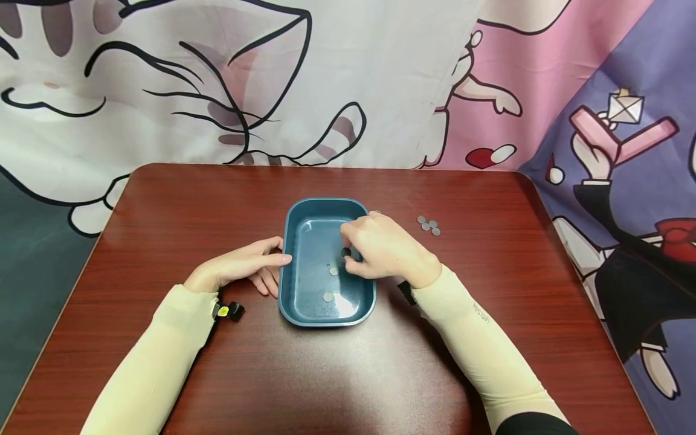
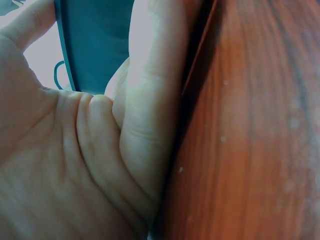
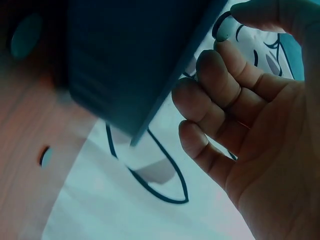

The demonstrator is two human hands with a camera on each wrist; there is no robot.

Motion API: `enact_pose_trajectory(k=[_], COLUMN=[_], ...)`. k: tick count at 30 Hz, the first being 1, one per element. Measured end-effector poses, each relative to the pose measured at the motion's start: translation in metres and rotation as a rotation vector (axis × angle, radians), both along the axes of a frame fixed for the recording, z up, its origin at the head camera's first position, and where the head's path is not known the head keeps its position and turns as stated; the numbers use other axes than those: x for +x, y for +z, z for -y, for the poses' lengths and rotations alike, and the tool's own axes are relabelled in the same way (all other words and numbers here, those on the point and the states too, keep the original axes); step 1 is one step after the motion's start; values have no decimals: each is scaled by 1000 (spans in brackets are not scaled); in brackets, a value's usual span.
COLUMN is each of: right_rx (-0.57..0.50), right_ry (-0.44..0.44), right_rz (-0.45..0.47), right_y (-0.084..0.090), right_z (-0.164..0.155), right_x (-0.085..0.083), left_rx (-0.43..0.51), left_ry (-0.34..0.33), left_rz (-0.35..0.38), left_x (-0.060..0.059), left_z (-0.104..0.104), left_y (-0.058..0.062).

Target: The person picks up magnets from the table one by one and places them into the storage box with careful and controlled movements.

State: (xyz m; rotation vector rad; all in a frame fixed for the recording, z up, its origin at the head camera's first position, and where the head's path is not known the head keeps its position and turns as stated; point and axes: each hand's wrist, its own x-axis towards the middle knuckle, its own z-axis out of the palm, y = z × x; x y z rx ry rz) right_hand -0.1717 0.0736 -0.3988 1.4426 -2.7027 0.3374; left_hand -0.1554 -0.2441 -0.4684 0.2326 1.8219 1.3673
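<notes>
My right hand hangs over the right side of a blue rectangular tray. Its thumb and index finger pinch a small round coin, dark from above in the head view; the other fingers bend loosely beneath the index finger in the right wrist view. Two silvery coins lie on the tray floor, one coin near the middle and another coin closer to the front. My left hand grips the tray's left wall, thumb on the rim and fingers along the outside.
Several flat coins lie grouped on the brown wooden table right of the tray. Another coin shows partly behind my right hand. A cartoon-printed curtain hangs along the table's far and right edges.
</notes>
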Motion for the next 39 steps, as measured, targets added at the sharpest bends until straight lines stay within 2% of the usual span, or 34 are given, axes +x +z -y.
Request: enact_pose_trajectory(k=[10,24,39], right_rx=[19,119,136], right_ry=[64,109,115], right_rz=[-5,-2,22], right_y=[-12,-32,-51], right_z=[23,54,62], right_x=[7,20,24], left_rx=[2,31,11], left_ry=[4,-4,1], left_rz=[7,14,3], left_x=[-2,-3,-2], left_z=[-1,1,2], left_y=[-2,-4,-2])
